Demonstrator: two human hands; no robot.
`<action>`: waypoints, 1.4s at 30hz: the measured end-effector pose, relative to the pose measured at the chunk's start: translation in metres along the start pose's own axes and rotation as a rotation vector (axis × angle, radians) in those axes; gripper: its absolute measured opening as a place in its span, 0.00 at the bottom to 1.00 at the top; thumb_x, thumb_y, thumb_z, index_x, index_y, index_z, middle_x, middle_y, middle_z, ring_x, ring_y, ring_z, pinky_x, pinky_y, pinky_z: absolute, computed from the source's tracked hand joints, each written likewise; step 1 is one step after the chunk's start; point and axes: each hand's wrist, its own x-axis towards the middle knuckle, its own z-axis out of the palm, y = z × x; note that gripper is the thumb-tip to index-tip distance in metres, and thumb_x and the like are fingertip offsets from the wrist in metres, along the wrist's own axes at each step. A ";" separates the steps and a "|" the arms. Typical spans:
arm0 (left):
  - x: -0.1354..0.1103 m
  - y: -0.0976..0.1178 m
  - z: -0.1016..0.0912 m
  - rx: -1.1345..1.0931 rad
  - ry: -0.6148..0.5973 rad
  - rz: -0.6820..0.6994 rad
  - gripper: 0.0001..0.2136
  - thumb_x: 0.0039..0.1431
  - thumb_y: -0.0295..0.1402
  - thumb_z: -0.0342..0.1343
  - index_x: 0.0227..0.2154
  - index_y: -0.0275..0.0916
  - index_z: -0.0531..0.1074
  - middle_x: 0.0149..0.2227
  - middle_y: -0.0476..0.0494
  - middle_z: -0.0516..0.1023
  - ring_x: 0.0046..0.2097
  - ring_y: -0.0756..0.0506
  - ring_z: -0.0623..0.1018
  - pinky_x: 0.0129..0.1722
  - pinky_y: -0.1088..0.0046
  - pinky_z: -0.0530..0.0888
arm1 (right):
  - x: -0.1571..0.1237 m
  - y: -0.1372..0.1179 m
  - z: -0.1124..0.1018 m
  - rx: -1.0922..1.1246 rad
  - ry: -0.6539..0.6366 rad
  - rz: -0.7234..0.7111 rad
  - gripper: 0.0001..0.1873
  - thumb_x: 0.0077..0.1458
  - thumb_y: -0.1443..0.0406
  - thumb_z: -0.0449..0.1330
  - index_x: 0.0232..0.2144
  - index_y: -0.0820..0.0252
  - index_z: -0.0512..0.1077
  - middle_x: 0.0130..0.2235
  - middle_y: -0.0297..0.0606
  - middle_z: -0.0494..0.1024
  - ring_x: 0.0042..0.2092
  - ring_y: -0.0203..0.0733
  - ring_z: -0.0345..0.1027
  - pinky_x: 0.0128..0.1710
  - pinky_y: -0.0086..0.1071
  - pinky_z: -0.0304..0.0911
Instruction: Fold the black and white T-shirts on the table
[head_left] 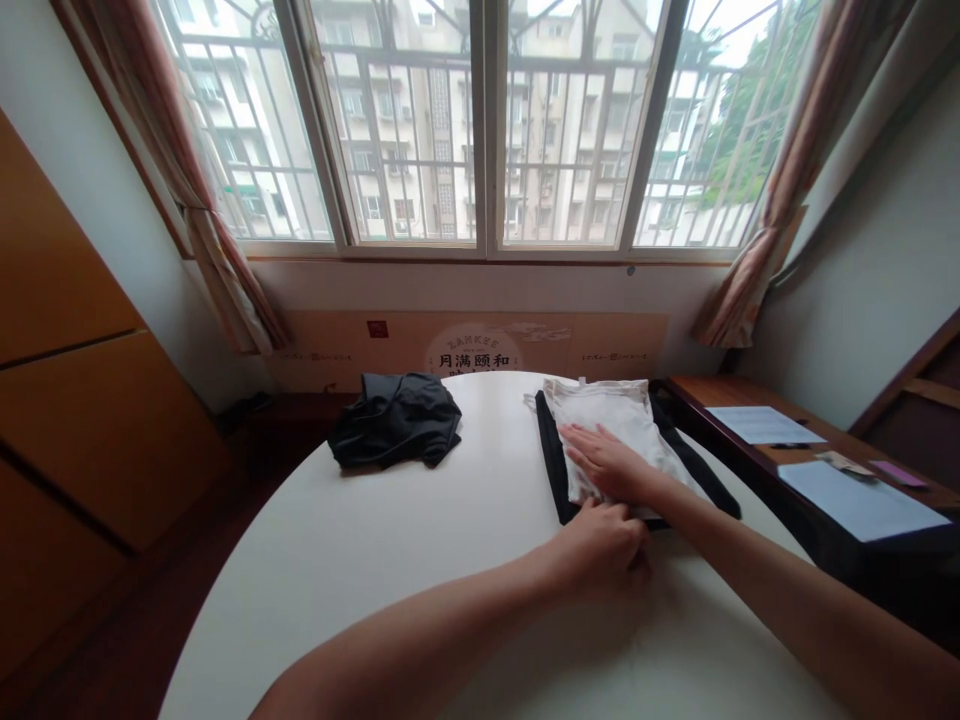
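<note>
A white folded garment (622,400) lies on top of a black folded garment (553,460) at the right of the round table. My right hand (606,462) rests flat on the white cloth, fingers stretched out toward the left. Just below it, my left hand (602,540) is closed at the near edge of the white garment. Its fingers are curled and partly hidden, and appear to pinch the hem. Apart from these, a crumpled black garment (397,420) lies at the far left of the table.
The round white table (360,580) fills the foreground. A brown wooden desk (690,390) with papers (765,424) stands at the right. Behind the table, a printed cardboard panel (622,345) leans below the barred window. An orange-brown cabinet (67,420) is at the left.
</note>
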 end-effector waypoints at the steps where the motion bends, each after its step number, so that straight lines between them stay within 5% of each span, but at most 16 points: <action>1: 0.000 0.000 0.000 -0.004 -0.008 -0.003 0.07 0.59 0.36 0.59 0.37 0.40 0.78 0.42 0.33 0.81 0.43 0.32 0.80 0.50 0.51 0.73 | -0.007 0.007 -0.001 -0.039 0.017 0.044 0.31 0.74 0.58 0.41 0.72 0.61 0.60 0.73 0.49 0.60 0.75 0.54 0.49 0.73 0.60 0.42; 6: -0.004 0.000 0.000 -0.020 0.002 0.019 0.08 0.59 0.37 0.59 0.36 0.39 0.78 0.38 0.31 0.80 0.39 0.33 0.80 0.44 0.51 0.74 | -0.045 0.042 -0.004 -0.121 0.034 0.335 0.33 0.74 0.56 0.39 0.74 0.64 0.54 0.75 0.53 0.52 0.76 0.58 0.45 0.70 0.66 0.46; 9: -0.008 0.005 0.001 -0.013 0.116 0.006 0.03 0.58 0.34 0.61 0.35 0.43 0.79 0.36 0.36 0.81 0.38 0.36 0.80 0.46 0.53 0.75 | -0.058 0.050 -0.007 -0.137 0.012 0.413 0.32 0.74 0.58 0.37 0.74 0.62 0.55 0.75 0.54 0.53 0.75 0.59 0.46 0.69 0.69 0.46; 15: -0.013 -0.002 -0.025 -0.210 0.144 0.001 0.09 0.65 0.34 0.55 0.27 0.45 0.73 0.31 0.42 0.78 0.34 0.40 0.79 0.41 0.61 0.77 | -0.062 0.017 -0.016 -0.254 0.104 0.372 0.30 0.71 0.56 0.46 0.68 0.59 0.66 0.70 0.59 0.64 0.73 0.69 0.50 0.65 0.79 0.40; 19: -0.026 -0.051 -0.077 -0.241 0.384 -0.311 0.09 0.66 0.34 0.53 0.29 0.44 0.69 0.34 0.42 0.76 0.39 0.40 0.78 0.49 0.63 0.75 | -0.059 -0.035 -0.020 -0.172 0.123 0.217 0.30 0.68 0.56 0.50 0.66 0.62 0.68 0.70 0.58 0.65 0.73 0.65 0.52 0.69 0.68 0.46; 22: -0.054 -0.103 -0.110 -0.143 0.579 -0.681 0.11 0.56 0.31 0.65 0.31 0.42 0.65 0.43 0.41 0.73 0.55 0.36 0.73 0.61 0.63 0.66 | -0.057 -0.081 -0.017 -0.084 0.064 0.097 0.27 0.68 0.59 0.51 0.64 0.62 0.71 0.69 0.57 0.67 0.73 0.63 0.53 0.70 0.65 0.46; 25: -0.086 -0.141 -0.122 -0.066 0.669 -1.011 0.23 0.47 0.23 0.66 0.27 0.43 0.53 0.43 0.40 0.70 0.64 0.29 0.62 0.68 0.52 0.55 | -0.054 -0.122 -0.009 -0.016 0.002 -0.047 0.25 0.66 0.61 0.53 0.62 0.62 0.72 0.67 0.57 0.69 0.71 0.61 0.57 0.71 0.64 0.44; 28: -0.103 -0.153 -0.119 -0.040 0.657 -1.072 0.20 0.52 0.19 0.60 0.25 0.42 0.50 0.40 0.39 0.70 0.63 0.27 0.64 0.66 0.46 0.55 | -0.054 -0.146 -0.001 0.003 -0.023 -0.096 0.24 0.66 0.63 0.53 0.61 0.64 0.72 0.66 0.60 0.71 0.70 0.61 0.59 0.71 0.65 0.43; 36: -0.068 -0.120 -0.137 0.016 0.645 -0.938 0.06 0.65 0.29 0.54 0.31 0.39 0.67 0.36 0.41 0.74 0.46 0.40 0.75 0.52 0.66 0.67 | -0.059 -0.138 0.012 0.174 0.070 -0.083 0.21 0.66 0.64 0.54 0.58 0.59 0.72 0.63 0.54 0.74 0.68 0.59 0.64 0.72 0.64 0.42; 42: -0.047 -0.045 -0.153 -0.374 0.311 -0.491 0.12 0.58 0.35 0.53 0.20 0.40 0.63 0.21 0.53 0.61 0.27 0.50 0.62 0.28 0.71 0.57 | -0.054 -0.122 0.019 0.669 0.406 0.062 0.38 0.62 0.57 0.61 0.70 0.59 0.56 0.62 0.54 0.75 0.62 0.58 0.71 0.61 0.53 0.68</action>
